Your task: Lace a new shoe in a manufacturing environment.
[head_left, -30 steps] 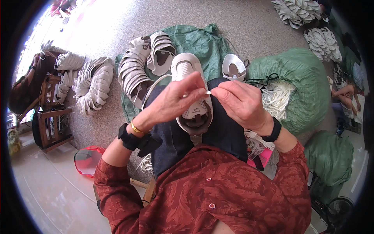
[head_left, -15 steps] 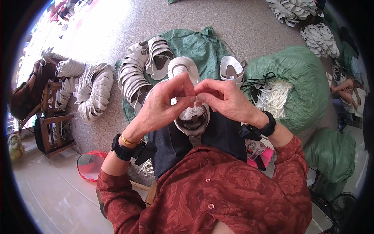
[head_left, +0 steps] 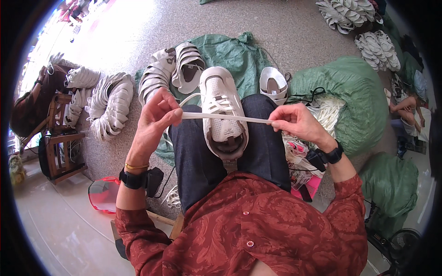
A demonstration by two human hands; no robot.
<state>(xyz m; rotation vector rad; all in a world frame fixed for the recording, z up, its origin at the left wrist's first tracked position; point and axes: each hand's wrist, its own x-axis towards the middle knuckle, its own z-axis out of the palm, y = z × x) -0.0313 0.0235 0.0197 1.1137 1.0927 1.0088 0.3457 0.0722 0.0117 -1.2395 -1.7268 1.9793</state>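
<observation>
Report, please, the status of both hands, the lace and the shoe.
Left hand and right hand: both pinching white lace, held straight. Shoe: between thighs, toe pointing away. Lace crosses above shoe, hiding part of it.

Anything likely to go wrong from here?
- The white lace is stretched between the fingertips of the left hand and right hand; either pinch might slip.
- The shoe sits between the thighs with neither hand on it, so it could tip or shift if the knees part.
- A slack lace loop beside the left hand could snag on its fingers.
</observation>
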